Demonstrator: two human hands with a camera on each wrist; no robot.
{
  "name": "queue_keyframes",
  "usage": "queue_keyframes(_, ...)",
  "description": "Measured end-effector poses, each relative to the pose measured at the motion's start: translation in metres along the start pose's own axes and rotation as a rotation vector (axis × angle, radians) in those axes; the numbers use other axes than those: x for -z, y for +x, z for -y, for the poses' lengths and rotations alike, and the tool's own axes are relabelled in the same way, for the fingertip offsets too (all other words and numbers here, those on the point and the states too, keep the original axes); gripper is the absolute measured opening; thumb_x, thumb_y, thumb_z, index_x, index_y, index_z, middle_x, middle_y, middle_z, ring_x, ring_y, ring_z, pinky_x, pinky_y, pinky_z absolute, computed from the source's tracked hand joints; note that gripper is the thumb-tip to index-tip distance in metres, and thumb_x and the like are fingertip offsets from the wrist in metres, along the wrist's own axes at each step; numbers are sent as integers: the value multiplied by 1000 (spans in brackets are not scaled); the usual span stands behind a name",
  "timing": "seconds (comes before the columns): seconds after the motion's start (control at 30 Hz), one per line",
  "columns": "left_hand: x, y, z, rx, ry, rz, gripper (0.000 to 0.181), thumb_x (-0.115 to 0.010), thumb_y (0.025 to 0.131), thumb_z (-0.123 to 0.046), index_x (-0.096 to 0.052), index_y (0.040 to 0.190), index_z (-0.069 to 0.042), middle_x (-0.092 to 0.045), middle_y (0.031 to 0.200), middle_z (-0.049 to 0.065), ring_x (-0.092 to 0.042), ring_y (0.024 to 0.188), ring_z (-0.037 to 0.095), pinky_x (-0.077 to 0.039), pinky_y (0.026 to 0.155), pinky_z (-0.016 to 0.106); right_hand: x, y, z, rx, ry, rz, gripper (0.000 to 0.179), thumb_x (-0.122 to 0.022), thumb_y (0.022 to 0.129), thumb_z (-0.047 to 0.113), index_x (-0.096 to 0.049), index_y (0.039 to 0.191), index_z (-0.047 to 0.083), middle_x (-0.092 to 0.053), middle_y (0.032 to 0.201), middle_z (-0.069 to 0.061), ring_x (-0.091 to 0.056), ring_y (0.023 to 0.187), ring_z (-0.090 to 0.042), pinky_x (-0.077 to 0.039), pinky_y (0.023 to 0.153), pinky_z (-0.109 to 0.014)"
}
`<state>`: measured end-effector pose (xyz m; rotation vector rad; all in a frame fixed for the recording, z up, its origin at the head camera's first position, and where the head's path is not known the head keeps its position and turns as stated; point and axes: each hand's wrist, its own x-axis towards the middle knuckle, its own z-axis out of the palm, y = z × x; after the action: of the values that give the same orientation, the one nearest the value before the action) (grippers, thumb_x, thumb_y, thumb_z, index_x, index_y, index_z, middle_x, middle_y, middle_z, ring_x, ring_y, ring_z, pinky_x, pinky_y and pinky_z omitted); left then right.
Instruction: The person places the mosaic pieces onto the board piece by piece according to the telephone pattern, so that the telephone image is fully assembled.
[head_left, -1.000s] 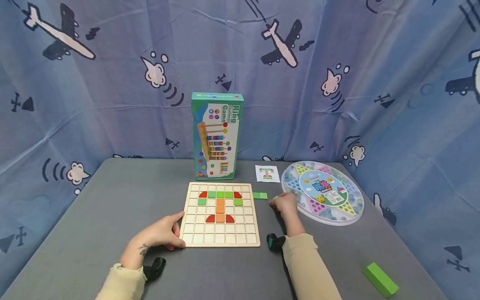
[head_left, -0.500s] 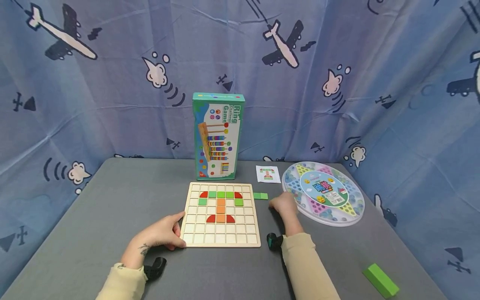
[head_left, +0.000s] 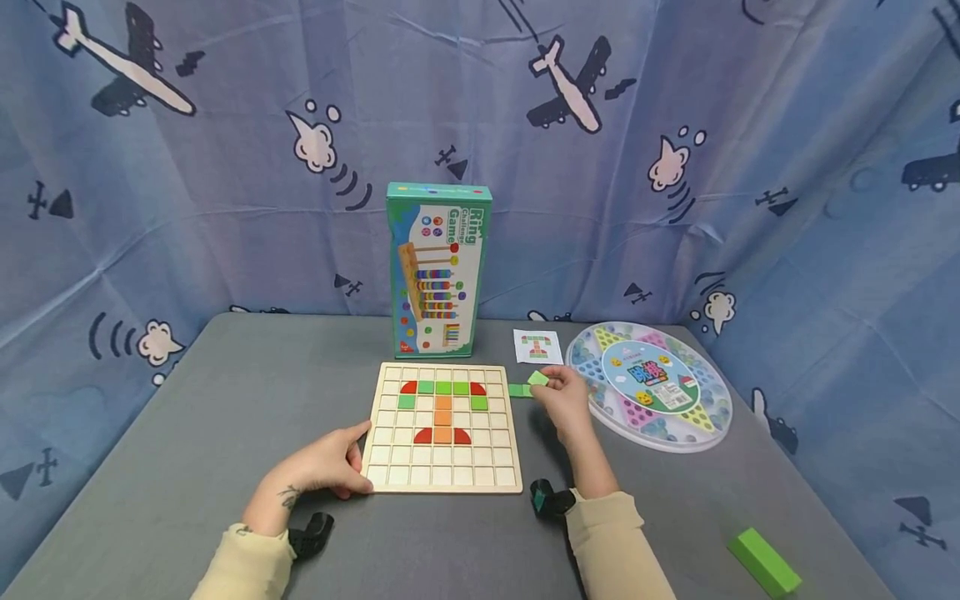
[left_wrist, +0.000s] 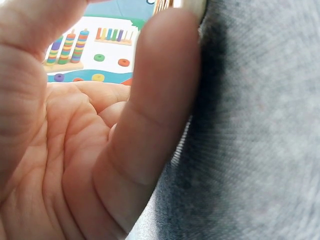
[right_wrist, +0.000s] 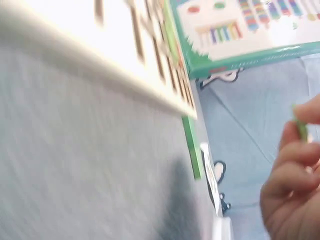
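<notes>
A square wooden grid board (head_left: 442, 481) lies on the table with red, green and orange pieces set in its cells. At its left side my left hand (head_left: 318, 462) rests with index finger and thumb spread, both touching the board's edge near the front-left corner. In the left wrist view a finger (left_wrist: 155, 95) of that hand reaches the board's edge. My right hand (head_left: 566, 402) pinches a green square tile (head_left: 537, 378) between thumb and fingers, raised above the table right of the board. Below it, more green tiles (head_left: 520, 390) lie in a row beside the board.
A pattern card (head_left: 537, 347) lies behind the right hand. A round Chinese checkers box (head_left: 648, 387) lies close on the right. A Ring Challenge Game box (head_left: 438, 271) stands upright behind the board. A long green block (head_left: 765, 562) lies at the front right.
My right hand has picked up a green square tile from the table and lifted it, moving slightly toward the back. The left hand has stayed at the board's edge.
</notes>
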<state>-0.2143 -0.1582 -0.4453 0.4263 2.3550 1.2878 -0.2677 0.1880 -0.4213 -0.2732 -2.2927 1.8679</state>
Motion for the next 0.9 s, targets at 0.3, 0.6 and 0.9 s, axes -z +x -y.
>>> queue_keyframes(0.3, 0, 0, 0, 9, 0, -2, 102, -79, 64, -5, -17, 144, 9, -51, 69, 8, -51, 52, 15, -49, 48, 32, -16, -15, -5, 72, 242, 229, 32, -63, 76, -11, -54, 107, -7, -56, 66, 6, -32, 42, -5, -24, 41, -19)
queue_keyframes(0.6, 0, -2, -3, 12, -5, -2, 103, -79, 64, -5, -17, 144, 9, -51, 69, 9, -51, 52, 16, -49, 47, 32, -32, -27, -8, 112, 232, 370, 35, -65, 73, -12, -55, 106, -10, -54, 65, 4, -34, 46, -5, -28, 43, -19)
queue_keyframes(0.9, 0, -2, -3, 15, 0, 1, 102, -79, 64, -5, -17, 144, 8, -50, 69, 9, -51, 51, 16, -49, 48, 33, -42, -34, -6, 118, 86, 490, 35, -71, 71, -8, -57, 104, -10, -57, 63, 6, -39, 49, -4, -33, 47, -19)
